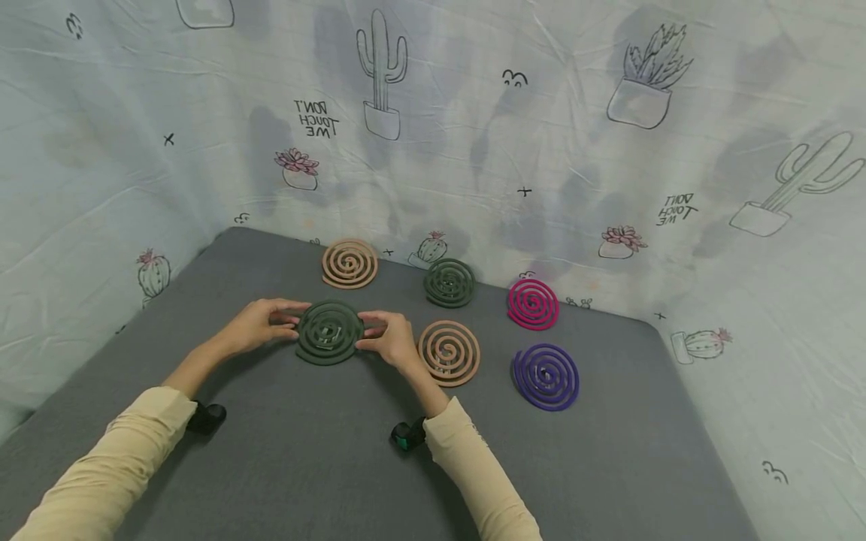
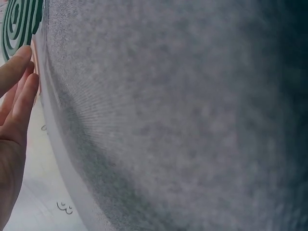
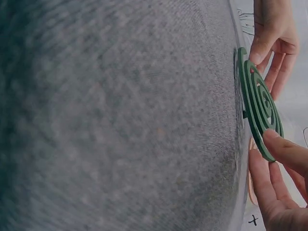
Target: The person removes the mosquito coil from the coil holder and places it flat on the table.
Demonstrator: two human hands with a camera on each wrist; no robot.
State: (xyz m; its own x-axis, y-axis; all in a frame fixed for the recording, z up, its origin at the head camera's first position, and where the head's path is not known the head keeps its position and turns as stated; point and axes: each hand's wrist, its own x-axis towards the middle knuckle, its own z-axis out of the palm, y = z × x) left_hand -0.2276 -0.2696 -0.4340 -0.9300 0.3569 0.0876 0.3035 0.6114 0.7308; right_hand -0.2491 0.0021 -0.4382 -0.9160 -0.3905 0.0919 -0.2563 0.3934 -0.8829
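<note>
- Left hand and right hand each pinch an edge of the green spiral.
- It is a flat, round, dark coil with narrow gaps, between the hands above the grey table.
- Beyond, a tan spiral.

Three rear coils on the table, three in front!
I'm watching the left hand and right hand flank the front-left coil — drape behind everything.

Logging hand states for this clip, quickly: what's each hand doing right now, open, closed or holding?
Left hand: holding the nearer green coil by its left edge.
Right hand: holding the same coil by its right edge.
</note>
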